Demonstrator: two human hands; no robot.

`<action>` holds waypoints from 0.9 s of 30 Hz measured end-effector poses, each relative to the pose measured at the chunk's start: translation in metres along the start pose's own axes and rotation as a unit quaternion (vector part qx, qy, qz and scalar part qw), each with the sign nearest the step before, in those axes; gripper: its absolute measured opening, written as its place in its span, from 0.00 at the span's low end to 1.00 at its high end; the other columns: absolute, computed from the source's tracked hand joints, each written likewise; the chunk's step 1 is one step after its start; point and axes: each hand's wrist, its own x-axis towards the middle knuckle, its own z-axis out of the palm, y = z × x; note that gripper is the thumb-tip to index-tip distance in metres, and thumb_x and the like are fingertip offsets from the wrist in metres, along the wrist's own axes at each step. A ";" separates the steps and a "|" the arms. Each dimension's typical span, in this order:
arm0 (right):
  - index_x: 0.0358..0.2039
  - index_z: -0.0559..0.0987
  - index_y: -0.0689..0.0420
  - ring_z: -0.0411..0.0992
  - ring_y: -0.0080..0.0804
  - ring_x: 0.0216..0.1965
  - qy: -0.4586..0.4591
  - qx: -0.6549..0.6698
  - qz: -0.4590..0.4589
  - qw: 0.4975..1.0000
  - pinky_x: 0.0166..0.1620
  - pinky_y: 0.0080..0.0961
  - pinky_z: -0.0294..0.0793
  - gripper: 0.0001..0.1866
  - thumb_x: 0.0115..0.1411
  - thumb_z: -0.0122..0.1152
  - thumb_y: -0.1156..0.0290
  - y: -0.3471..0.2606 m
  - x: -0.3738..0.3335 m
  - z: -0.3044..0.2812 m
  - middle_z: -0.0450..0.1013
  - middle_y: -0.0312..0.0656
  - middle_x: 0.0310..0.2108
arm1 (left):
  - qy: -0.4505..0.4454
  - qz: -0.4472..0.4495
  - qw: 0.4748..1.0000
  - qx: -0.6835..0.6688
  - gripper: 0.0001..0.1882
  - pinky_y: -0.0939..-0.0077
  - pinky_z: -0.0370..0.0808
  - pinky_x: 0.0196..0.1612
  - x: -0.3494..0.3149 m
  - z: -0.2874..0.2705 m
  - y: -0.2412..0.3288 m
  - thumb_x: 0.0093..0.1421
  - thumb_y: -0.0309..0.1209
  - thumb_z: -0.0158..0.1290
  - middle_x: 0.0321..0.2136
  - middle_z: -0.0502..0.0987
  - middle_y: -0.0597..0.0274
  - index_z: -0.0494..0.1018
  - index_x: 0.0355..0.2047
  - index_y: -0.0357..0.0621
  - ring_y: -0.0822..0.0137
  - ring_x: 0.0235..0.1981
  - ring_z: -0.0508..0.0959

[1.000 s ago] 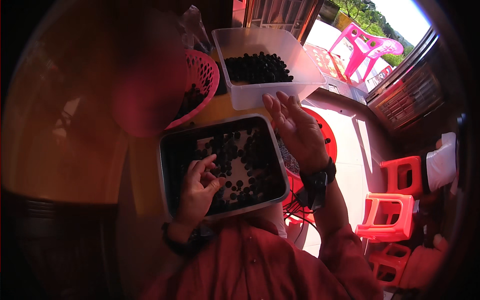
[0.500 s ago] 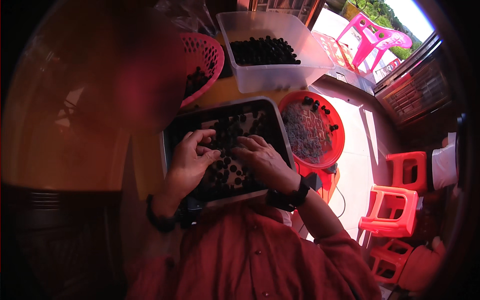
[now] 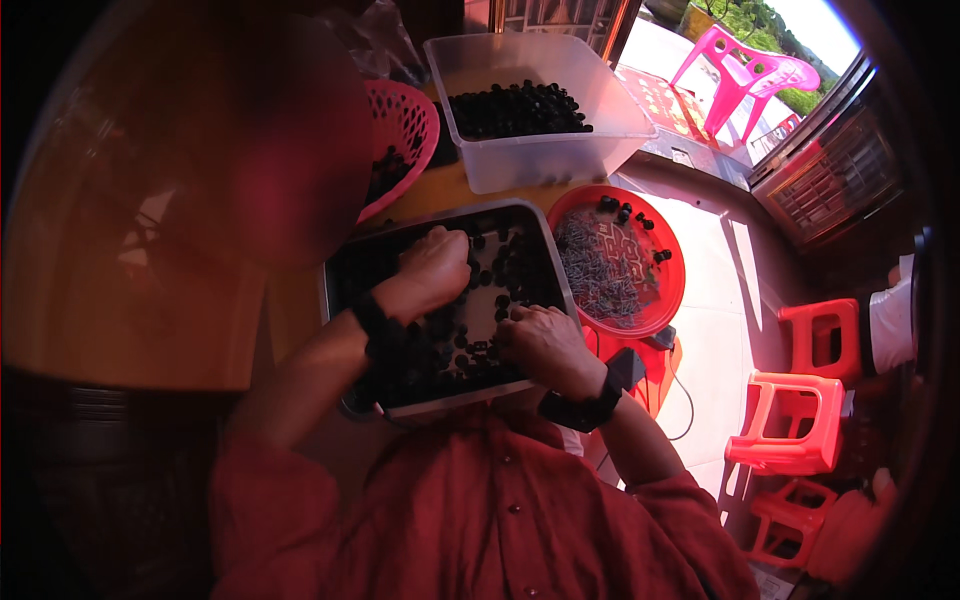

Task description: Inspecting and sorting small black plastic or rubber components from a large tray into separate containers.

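Observation:
Small round black pieces (image 3: 502, 300) lie scattered over a rectangular metal-rimmed tray (image 3: 455, 401) in front of me. Over the tray's far middle is my left hand (image 3: 437, 270), its fingers curled inward and mostly hidden by the back of the hand. Whatever it holds, if anything, does not show. My right hand (image 3: 548, 345) rests low at the tray's right side, fingers bent down and closed among the pieces. Its fingertips are too dark to tell what is in them.
Beyond the tray are a pink perforated basket (image 3: 424, 135) and a translucent bin (image 3: 560, 167), both with black pieces. To the right, a red round tray (image 3: 680, 275) bears thin grey metal bits and several black pieces. Red stools (image 3: 785, 455) stand farther right, near another person's arm.
My left hand has moved farther forward and right over the tray, its fingers turning out of sight. The right hand has drawn back toward me and slightly right, its fingers curling.

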 end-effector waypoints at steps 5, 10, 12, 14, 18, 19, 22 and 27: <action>0.30 0.78 0.53 0.73 0.40 0.38 0.018 0.004 0.009 1.000 0.42 0.35 0.70 0.09 0.47 0.59 0.66 -0.002 -0.003 0.000 0.73 0.43 0.33 | 0.000 -0.092 0.993 0.079 0.10 0.58 0.73 0.37 0.018 0.021 -0.008 0.47 0.29 0.57 0.31 0.77 0.45 0.75 0.26 0.34 0.44 0.35 0.76; 0.35 0.77 0.55 0.73 0.44 0.36 0.064 0.101 0.031 0.992 0.38 0.36 0.72 0.11 0.49 0.59 0.69 0.008 -0.004 0.001 0.71 0.45 0.34 | -0.080 -0.050 0.995 -0.015 0.09 0.66 0.74 0.33 0.010 0.008 -0.003 0.46 0.30 0.59 0.26 0.79 0.52 0.77 0.26 0.37 0.56 0.29 0.79; 0.38 0.76 0.55 0.73 0.45 0.37 0.135 0.151 0.047 0.978 0.38 0.36 0.72 0.13 0.50 0.59 0.71 0.003 -0.005 -0.005 0.71 0.46 0.36 | -0.142 -0.044 0.984 -0.097 0.11 0.75 0.72 0.32 0.000 0.000 0.000 0.48 0.30 0.60 0.24 0.78 0.59 0.78 0.31 0.37 0.71 0.27 0.77; 0.43 0.74 0.56 0.72 0.46 0.37 0.259 0.231 0.028 0.937 0.39 0.35 0.72 0.19 0.48 0.59 0.78 0.001 -0.003 -0.004 0.69 0.47 0.40 | -0.154 -0.028 0.976 -0.151 0.09 0.76 0.72 0.32 -0.009 0.002 0.002 0.50 0.29 0.58 0.24 0.78 0.61 0.78 0.30 0.36 0.74 0.27 0.76; 0.39 0.75 0.56 0.72 0.44 0.34 0.320 0.209 -0.104 0.918 0.35 0.33 0.73 0.20 0.41 0.57 0.83 0.003 0.003 -0.004 0.70 0.44 0.34 | -0.197 0.005 0.946 -0.256 0.08 0.78 0.70 0.31 -0.022 -0.004 0.014 0.53 0.28 0.55 0.23 0.77 0.63 0.77 0.30 0.36 0.75 0.26 0.74; 0.39 0.75 0.56 0.72 0.44 0.34 0.319 0.209 -0.106 0.918 0.35 0.33 0.73 0.20 0.41 0.57 0.83 0.002 0.002 -0.005 0.70 0.44 0.34 | -0.224 -0.015 0.936 -0.270 0.07 0.81 0.69 0.30 -0.025 -0.008 0.018 0.55 0.27 0.54 0.23 0.76 0.68 0.77 0.30 0.34 0.79 0.27 0.73; 0.32 0.74 0.55 0.72 0.44 0.30 0.309 0.200 -0.085 0.926 0.30 0.34 0.72 0.15 0.41 0.56 0.84 -0.002 -0.002 -0.014 0.69 0.42 0.28 | -0.242 -0.021 0.904 -0.353 0.06 0.84 0.67 0.28 -0.028 -0.020 0.018 0.57 0.27 0.53 0.22 0.74 0.71 0.76 0.31 0.36 0.81 0.25 0.71; 0.32 0.75 0.56 0.72 0.44 0.29 0.337 0.216 -0.028 0.916 0.29 0.35 0.71 0.11 0.46 0.57 0.82 -0.009 0.000 -0.009 0.70 0.43 0.28 | -0.221 -0.022 0.911 -0.347 0.06 0.86 0.66 0.27 -0.027 -0.016 0.016 0.58 0.28 0.53 0.22 0.73 0.72 0.76 0.31 0.39 0.82 0.24 0.70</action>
